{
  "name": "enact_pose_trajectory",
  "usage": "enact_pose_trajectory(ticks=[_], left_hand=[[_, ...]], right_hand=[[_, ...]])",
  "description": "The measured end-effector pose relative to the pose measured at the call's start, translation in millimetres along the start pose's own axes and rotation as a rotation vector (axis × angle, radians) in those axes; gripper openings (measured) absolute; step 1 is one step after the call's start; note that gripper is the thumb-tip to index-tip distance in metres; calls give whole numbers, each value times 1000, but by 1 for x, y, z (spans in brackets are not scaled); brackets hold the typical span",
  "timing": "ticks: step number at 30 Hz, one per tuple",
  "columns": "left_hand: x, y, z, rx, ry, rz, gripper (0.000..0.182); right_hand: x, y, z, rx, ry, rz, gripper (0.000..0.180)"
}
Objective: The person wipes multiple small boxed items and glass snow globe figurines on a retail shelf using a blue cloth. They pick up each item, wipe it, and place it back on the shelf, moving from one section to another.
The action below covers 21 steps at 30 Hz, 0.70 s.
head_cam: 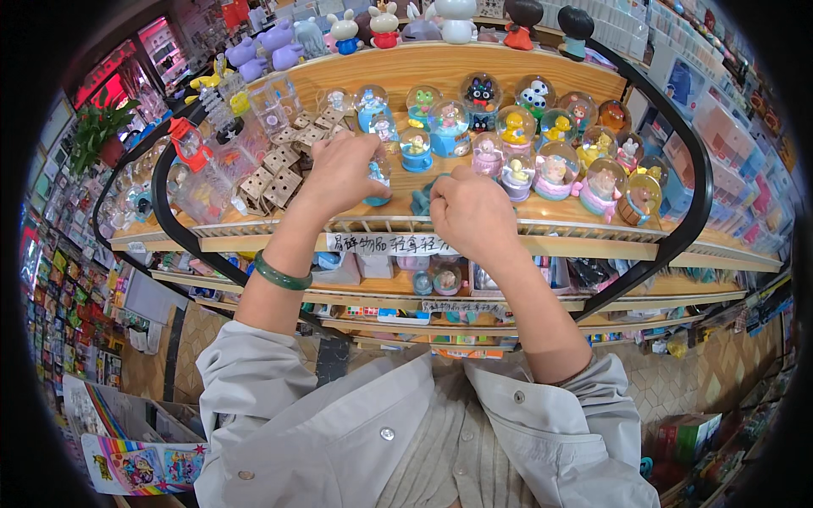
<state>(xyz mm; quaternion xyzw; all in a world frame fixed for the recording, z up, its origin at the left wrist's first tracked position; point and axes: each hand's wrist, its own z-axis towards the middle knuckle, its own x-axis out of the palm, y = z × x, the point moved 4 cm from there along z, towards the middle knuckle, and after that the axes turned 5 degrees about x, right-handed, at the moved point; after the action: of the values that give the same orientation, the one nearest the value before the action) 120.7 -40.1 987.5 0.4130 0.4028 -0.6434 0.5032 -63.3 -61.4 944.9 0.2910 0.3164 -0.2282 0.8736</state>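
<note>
My left hand (346, 171) is around a small snow globe with a blue base (379, 184), its thumb against the globe's right side. The palm hides most of that globe. My right hand (473, 213) is curled over a teal cloth (422, 198) bunched on the wooden shelf (403, 174), close to the front rail. Just beyond the hands stand a snow globe on a blue cup-shaped base (416, 151), a larger one with a blue base (449, 127) and a pink one (487, 155). A globe with a yellow duck (516, 176) is right beside my right hand.
Several more snow globes (557, 170) crowd the shelf's right side. Small wooden house-shaped boxes (276, 181) and a red lantern (189, 145) lie left. A low slatted rail (571, 230) and black curved frame (698, 159) bound the shelf. Figurines (384, 26) line the top ledge.
</note>
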Motion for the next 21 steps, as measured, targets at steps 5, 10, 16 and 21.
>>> enact_pose_trajectory(ticks=[5, 10, 16, 21], left_hand=[[-4, 3, -2, -21, 24, -3, 49], [-9, 5, -8, -10, 45, -11, 51], [-15, 3, -12, -11, 69, 5, 51], [-17, 0, -15, -13, 53, 65, 50]], right_hand=[[-1, 0, 0, -17, -8, 19, 16], [0, -1, 0, -22, 1, 20, 14], [1, -1, 0, -18, 3, 6, 15], [0, 0, -1, -7, 3, 10, 14]])
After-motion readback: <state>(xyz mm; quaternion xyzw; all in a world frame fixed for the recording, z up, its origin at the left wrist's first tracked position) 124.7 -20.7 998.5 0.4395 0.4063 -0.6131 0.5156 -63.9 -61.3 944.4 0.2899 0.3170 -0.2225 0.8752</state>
